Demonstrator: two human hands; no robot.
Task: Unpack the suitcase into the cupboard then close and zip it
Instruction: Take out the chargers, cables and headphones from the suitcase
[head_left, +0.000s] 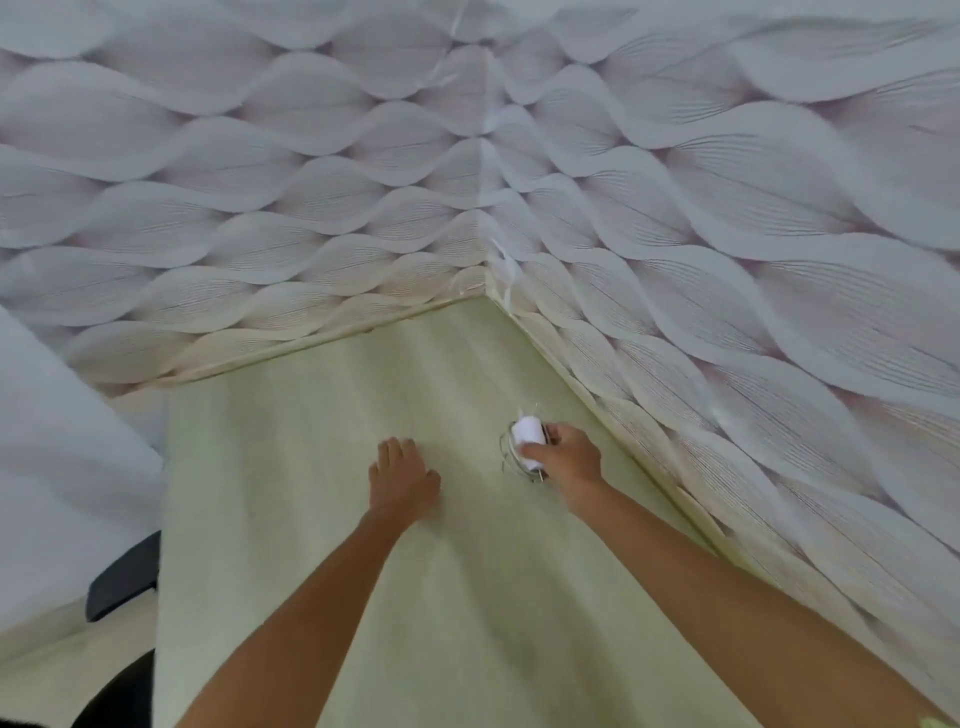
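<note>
Right hand (563, 457) grips white roll (530, 439) from above.

Two bare forearms are shown entering from the lower edge of the view, each ending in a bare hand: the left hand (402, 480) and the right hand (563, 457). No sleeve, glove, watch, ring or bracelet is seen from either hand back to the frame edge. Short, unpainted fingernails are discernible on the left hand's fingers (395, 447).
</note>
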